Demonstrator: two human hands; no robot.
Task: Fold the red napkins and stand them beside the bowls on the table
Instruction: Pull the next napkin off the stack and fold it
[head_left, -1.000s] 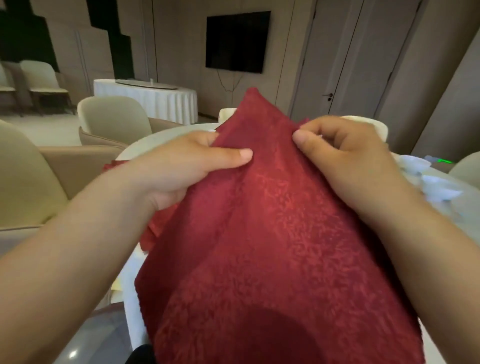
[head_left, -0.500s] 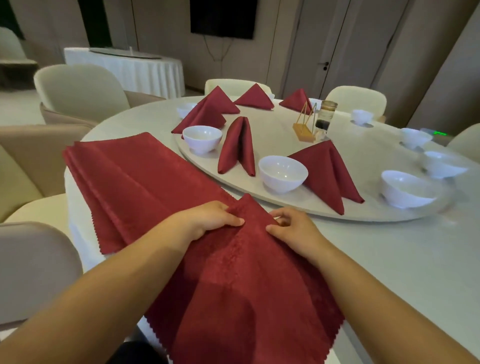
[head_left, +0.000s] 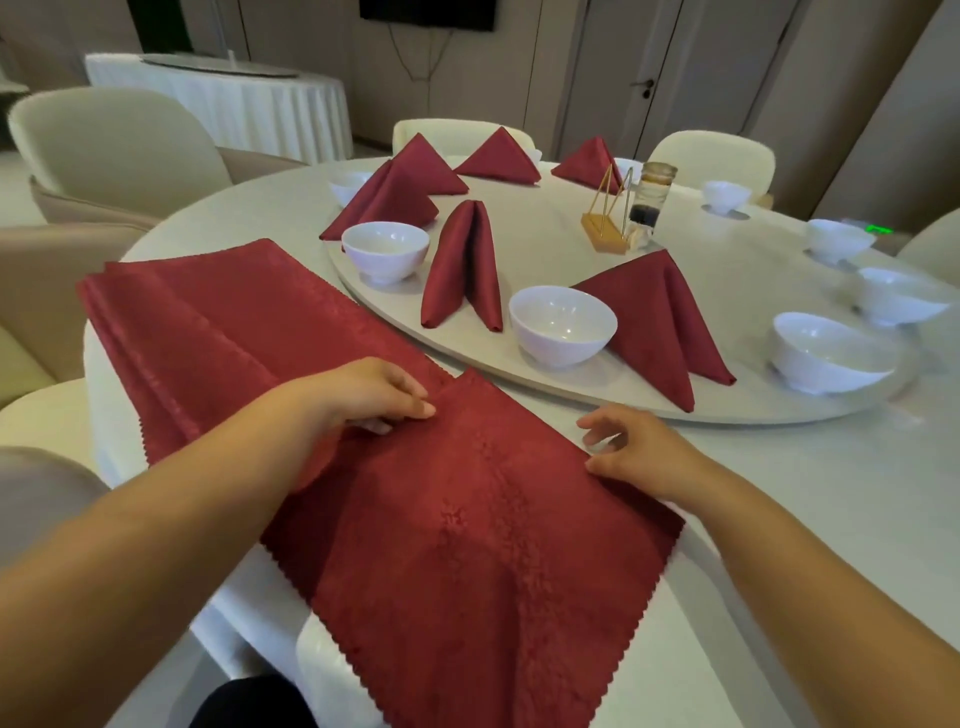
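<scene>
Lowered, the red patterned cloth napkin (head_left: 467, 545) lies unfolded lower-centre on the white round surface (head_left: 779, 493); left hand (head_left: 363, 400) pinches it, right hand (head_left: 631, 452) is relaxed. Other red napkins (head_left: 462, 265) stand folded; right-side white bowls (head_left: 826, 353) wait.

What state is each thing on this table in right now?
Flat napkin: unfolded, spread out.
Napkin pile: unfolded, lying flat.
Folded napkins: standing beside bowls.
Bowls: upright, empty.
Left hand: pinches the flat napkin's edge.
Right hand: open, at its right corner.
TV: off.
</scene>
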